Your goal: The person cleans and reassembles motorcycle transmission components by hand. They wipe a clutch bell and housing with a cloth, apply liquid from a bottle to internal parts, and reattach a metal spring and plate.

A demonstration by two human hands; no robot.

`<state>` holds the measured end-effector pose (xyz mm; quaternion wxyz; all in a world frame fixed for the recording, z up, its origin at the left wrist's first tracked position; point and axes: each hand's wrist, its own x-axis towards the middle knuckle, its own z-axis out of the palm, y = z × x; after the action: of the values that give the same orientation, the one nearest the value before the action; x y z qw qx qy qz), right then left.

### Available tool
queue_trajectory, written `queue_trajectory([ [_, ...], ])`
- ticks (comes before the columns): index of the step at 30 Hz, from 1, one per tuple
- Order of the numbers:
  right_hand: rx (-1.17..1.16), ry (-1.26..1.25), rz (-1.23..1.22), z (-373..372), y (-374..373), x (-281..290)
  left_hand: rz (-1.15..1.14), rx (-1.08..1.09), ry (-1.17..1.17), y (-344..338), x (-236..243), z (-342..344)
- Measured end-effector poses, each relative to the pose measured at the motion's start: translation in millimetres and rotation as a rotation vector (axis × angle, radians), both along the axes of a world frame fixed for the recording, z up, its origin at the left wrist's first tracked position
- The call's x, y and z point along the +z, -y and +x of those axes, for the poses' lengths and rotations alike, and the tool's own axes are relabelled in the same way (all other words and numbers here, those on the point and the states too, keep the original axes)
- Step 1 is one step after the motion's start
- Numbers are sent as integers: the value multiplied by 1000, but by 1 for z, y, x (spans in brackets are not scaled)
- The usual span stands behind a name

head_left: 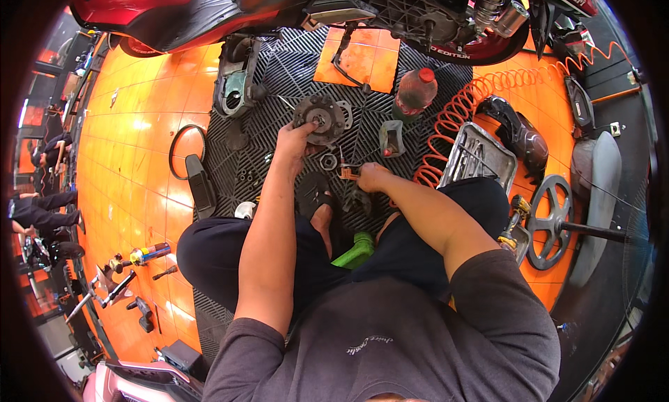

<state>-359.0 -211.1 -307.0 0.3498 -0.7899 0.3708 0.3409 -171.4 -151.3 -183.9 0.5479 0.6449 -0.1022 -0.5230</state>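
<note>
My left hand (296, 138) grips a dark, round scooter clutch (322, 131) by its lower left side, with the thumb lying on its face near the hub. Below and to the right, my right hand (373, 177) is closed on a small orange-handled tool (348, 172), which may be a brush; its far end is hard to make out. A metal hex-shaped ring (327, 162) lies on the dark ribbed mat (282, 147) just left of that tool. Beside the clutch rests a pale flat gasket or plate (346, 112). A cut plastic container (391, 138) stands past my right hand.
A red scooter (230, 18) spans the far side. Near it stand a red-capped bottle (417, 92) and an engine cover (237, 81). A coiled orange hose (446, 116) and metal tool tray (481, 154) sit at right. A drive belt (174, 147) and power tool (150, 254) lie left.
</note>
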Motion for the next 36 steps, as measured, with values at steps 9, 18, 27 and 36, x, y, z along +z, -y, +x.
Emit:
queue_trajectory([
  [9, -142, 329, -262, -2, 45, 169, -55, -101, -290, 3, -15, -2],
  [18, -1848, 601, 252, -125, 149, 74, 298, -54, 74, 18, -60, -25],
  [27, -2186, 918, 1000, -74, 172, 42, 333, -136, -147, 12, -69, -50],
  [36, -1906, 1006, 963, -62, 170, 44, 149, -11, -216, 28, -79, -48],
])
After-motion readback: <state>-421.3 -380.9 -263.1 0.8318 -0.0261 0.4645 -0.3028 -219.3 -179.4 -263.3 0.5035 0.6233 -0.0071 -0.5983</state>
